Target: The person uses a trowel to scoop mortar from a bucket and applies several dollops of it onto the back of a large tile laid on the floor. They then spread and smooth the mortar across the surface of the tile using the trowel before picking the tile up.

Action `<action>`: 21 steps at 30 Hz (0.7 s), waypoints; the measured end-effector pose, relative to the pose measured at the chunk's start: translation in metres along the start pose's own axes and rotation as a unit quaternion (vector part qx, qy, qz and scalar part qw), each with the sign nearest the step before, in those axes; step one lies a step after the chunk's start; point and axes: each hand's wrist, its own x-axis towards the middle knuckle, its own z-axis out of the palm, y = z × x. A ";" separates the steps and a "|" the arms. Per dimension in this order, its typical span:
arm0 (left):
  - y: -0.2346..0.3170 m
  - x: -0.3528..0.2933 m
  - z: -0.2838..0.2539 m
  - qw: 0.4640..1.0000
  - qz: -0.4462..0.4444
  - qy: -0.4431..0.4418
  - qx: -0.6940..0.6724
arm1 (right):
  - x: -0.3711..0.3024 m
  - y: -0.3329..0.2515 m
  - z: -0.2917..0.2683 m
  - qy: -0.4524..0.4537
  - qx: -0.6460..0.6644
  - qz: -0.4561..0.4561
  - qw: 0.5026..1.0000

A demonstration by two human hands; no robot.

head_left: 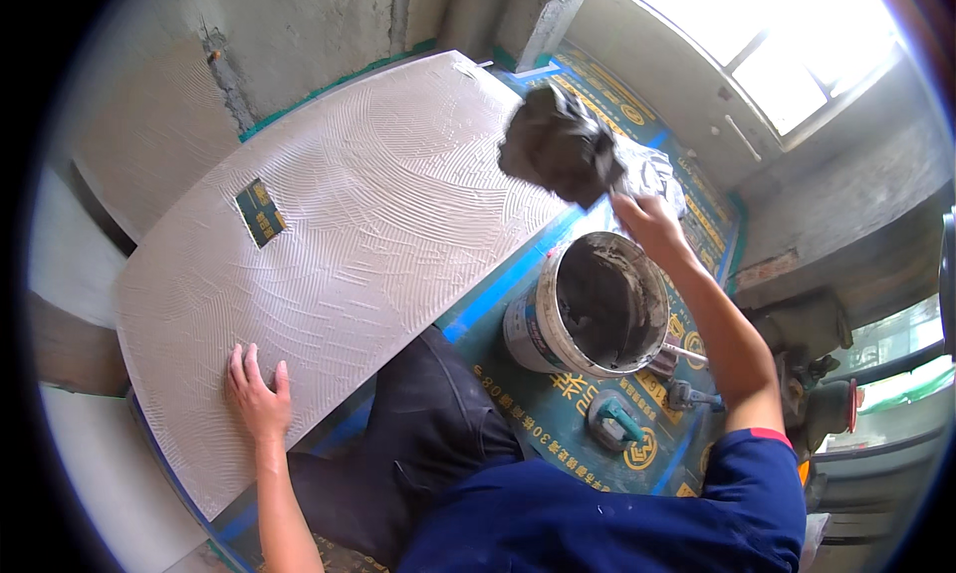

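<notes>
My right hand (649,225) is closed round the handle of a trowel, whose blade is hidden under a big lump of wet dark grey mortar (563,147). The lump hangs above the right edge of a large pale slab (398,210). Combed ridges of thin adhesive cover the slab, and a small rectangular cut-out (261,213) goes through it at left. On the slab's near part lies my left hand (261,399), fingers stretched out and holding nothing. Just below my right hand stands a round bucket (528,329) partly filled with the same grey mortar.
Green printed protective sheeting (518,399) with blue tape covers the floor. A suction-cup tool with a teal handle (615,421) and another small tool (692,396) lie near the bucket. A crumpled silvery bag (652,175) sits behind it. Bare concrete walls (309,40) enclose the slab's far side.
</notes>
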 end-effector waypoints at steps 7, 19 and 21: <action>0.042 0.007 0.024 0.997 0.005 -0.006 -0.075 | 0.194 0.036 0.128 0.091 -0.011 -0.119 0.989; 0.007 0.004 0.011 1.000 0.012 0.013 -0.009 | -0.037 0.004 -0.057 0.058 -0.331 0.105 0.936; 0.009 0.005 0.013 1.000 0.022 0.006 -0.002 | -0.059 0.025 -0.063 -0.001 -0.381 0.141 0.914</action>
